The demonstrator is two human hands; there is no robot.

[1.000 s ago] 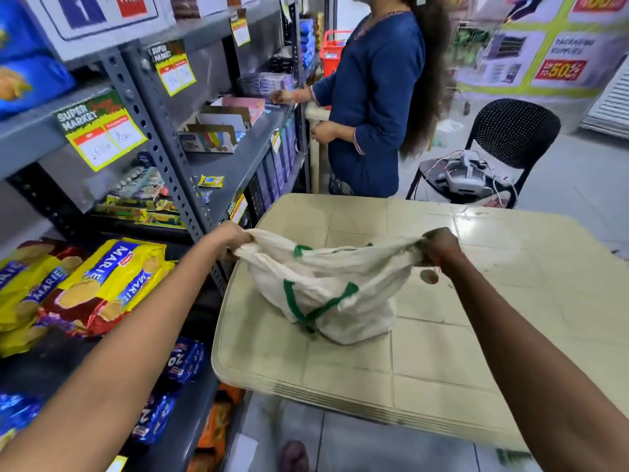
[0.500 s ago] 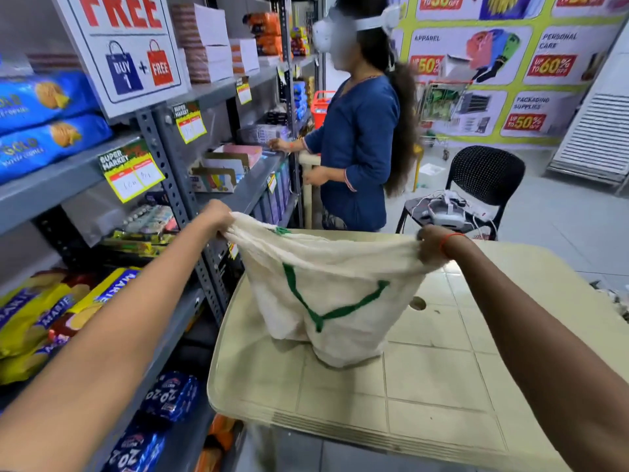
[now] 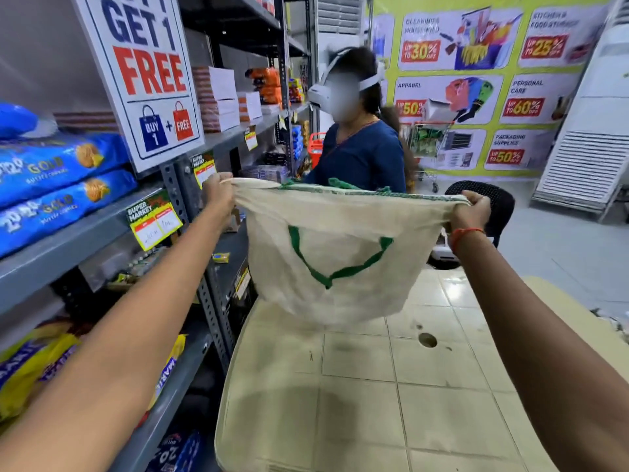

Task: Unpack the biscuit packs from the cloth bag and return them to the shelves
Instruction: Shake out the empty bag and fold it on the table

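My left hand (image 3: 218, 195) grips the cream, green-handled cloth bag (image 3: 340, 233) at its nine o'clock, my right hand (image 3: 471, 212) at three.

I assess this as a supermarket. Grey metal shelves (image 3: 78, 245) carry stacked biscuit packs (image 3: 58, 166) with "Super Market" price tags (image 3: 155, 223); a "Get 1 Free" sign (image 3: 143, 80), wall discount banners (image 3: 476, 86) and a trolley (image 3: 430, 139) confirm retail use.
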